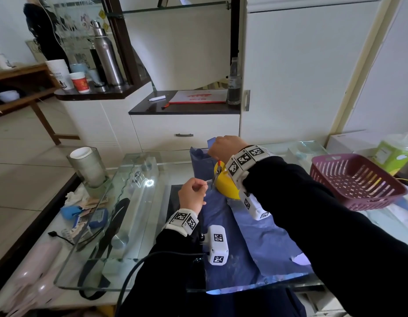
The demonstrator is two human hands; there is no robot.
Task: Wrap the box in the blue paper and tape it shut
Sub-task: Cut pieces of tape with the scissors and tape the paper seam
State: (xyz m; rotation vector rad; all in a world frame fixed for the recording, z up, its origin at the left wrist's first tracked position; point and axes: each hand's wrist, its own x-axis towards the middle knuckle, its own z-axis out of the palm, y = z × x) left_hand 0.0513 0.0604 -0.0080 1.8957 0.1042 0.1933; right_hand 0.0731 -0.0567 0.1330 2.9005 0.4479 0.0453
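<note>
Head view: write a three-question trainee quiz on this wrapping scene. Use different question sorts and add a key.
1. True or false: the purple basket sits left of the blue paper.
2. The tape dispenser is: A red, B yellow, C green.
3. Fill in: the ___ hand grips the paper's raised far edge.
Key: 1 false; 2 B; 3 right hand.

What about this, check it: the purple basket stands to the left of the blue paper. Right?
Not right. The purple basket stands to the right of the blue paper, not the left. The head view shows it.
</note>
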